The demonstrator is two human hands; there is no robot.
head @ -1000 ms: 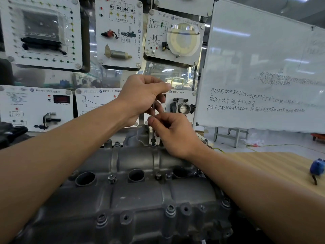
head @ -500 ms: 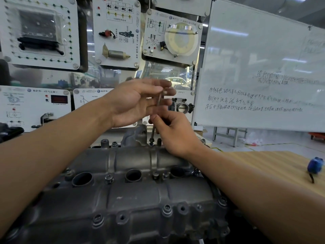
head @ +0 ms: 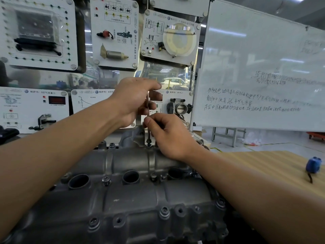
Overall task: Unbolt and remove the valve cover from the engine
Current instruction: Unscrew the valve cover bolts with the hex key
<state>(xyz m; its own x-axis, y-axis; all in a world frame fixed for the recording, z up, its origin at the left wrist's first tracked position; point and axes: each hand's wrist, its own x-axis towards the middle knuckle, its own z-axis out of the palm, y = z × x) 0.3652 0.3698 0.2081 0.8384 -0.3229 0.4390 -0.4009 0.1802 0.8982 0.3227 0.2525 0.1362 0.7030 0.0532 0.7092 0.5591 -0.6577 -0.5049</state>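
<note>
Head view of one grey cast valve cover (head: 123, 196), seated on the engine in the lower middle of the frame, between the person's two forearms. Three round wells open in its upper face: left (head: 78, 181), centre (head: 131, 177) and right (head: 175, 173), the last partly hidden by the right forearm. Two bolt heads stand among them, one (head: 106, 180) between the left and centre wells and one (head: 153, 176) between the centre and right wells; further bolt bosses line the near edge, their count uncertain. One thin metal tool (head: 148, 110) stands upright with its lower end on a bolt (head: 149, 142) at the cover's far edge. The left hand (head: 133, 101) grips the tool's upper part with curled fingers; the right hand (head: 168, 136), just below it, pinches the shaft between thumb and fingers. Behind the engine hang six display panels, three upper and three lower, and part of a seventh at the top edge; the lower right panel carries one throttle body (head: 179, 106). At right stand one whiteboard (head: 263, 59) with handwriting and one wooden table (head: 263, 166) bearing one blue object (head: 314, 164).
</note>
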